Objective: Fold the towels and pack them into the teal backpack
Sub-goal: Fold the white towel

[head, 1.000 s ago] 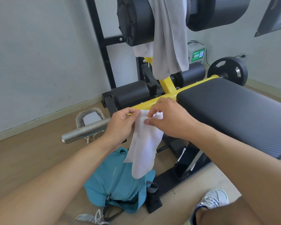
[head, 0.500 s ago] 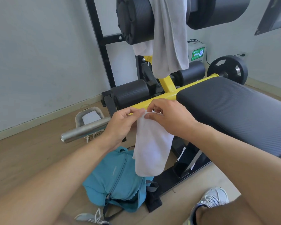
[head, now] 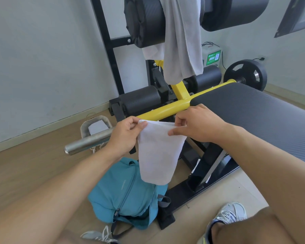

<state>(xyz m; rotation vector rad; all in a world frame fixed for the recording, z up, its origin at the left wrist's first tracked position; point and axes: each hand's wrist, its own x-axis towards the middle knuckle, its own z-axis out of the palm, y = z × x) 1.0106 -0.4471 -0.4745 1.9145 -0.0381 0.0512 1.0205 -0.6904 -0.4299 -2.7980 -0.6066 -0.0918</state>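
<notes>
Wood floor [head: 33, 166], pale walls; black-and-yellow bench [head: 250, 110]. Teal backpack [head: 123, 192] on floor, contents not visible. Left hand [head: 125, 136] and right hand [head: 197, 125] each pinch top edge of 1 white towel [head: 158, 152] hanging above backpack. Grey towel [head: 181, 37] draped over roller.

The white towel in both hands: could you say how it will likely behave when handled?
Probably floppy: the white towel hangs limp from its pinched top edge. Likely light, since fingers alone hold it. It may unfold if released.

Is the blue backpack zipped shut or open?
Open. The backpack lies on the floor and gapes dark at its near end; the zipper pull sits beside that gap.
</notes>
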